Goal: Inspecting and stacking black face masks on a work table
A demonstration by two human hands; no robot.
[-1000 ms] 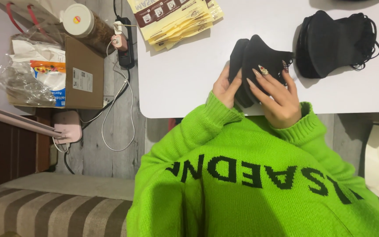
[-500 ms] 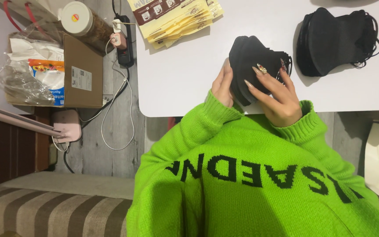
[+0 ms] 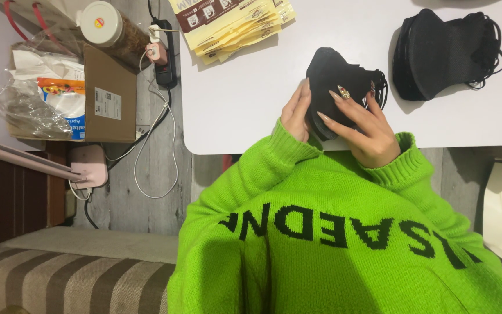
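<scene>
Head view, looking down over a bright green sweater (image 3: 344, 232) with black lettering.

White table (image 3: 245, 110) taken as landmark. Near its front edge, about the middle, sits a small stack of black masks (image 3: 335, 75). Both hands are on it.

Left hand (image 3: 296, 113): at the stack's left side, fingers straight and together, pressed flat against the edge of the masks. Hand is mostly open, a flat bracing touch and no full grasp. Thumb is hidden.

Right hand (image 3: 367, 125): lies over the stack from the right, fingers spread and lightly curled, long nails resting on the top mask. Loosely closed around the stack's right side; the ear loops (image 3: 380, 87) show just past the fingertips. Whether it pinches a single mask, cannot tell.

Further right on the table, well apart from the held stack, is a bigger pile of black masks (image 3: 443, 52) with loops trailing to its right.

At the table's far left corner is a sheaf of yellow packets (image 3: 233, 26), overhanging slightly.

Left of the table, on the floor: a power strip (image 3: 165, 55) with cables, a cardboard box (image 3: 108, 96) with plastic bags, a white-lidded jar (image 3: 108, 26), and a pink device (image 3: 88, 166).

Below the table's left, at the bottom of the frame, is a striped cushion (image 3: 71, 282).
</scene>
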